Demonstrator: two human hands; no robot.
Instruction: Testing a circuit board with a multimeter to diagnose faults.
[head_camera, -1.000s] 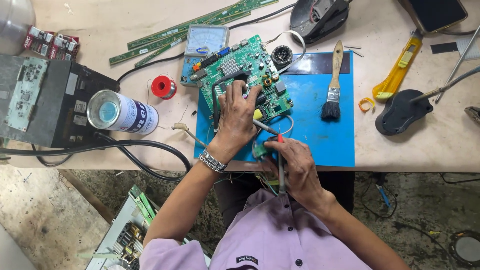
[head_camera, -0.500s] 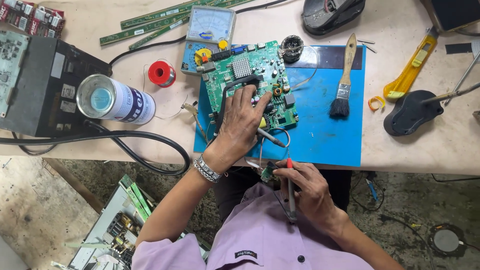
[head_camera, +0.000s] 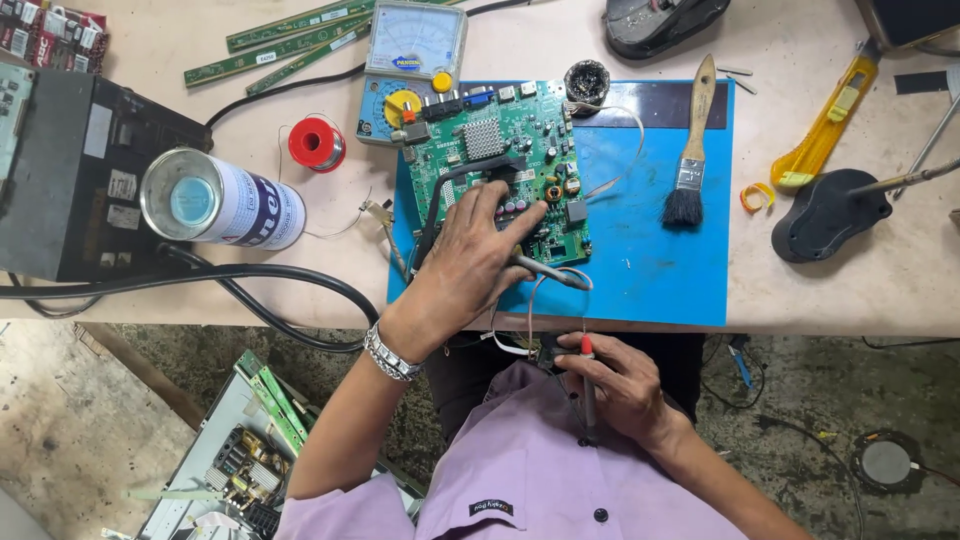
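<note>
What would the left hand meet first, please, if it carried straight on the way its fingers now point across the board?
Probably the paintbrush: the left hand points up-right over the circuit board, then bare blue mat.

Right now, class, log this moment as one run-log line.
left hand: pressing on green circuit board | right hand: holds red-tipped probe at table edge | blue mat: under board | brush: idle
</note>
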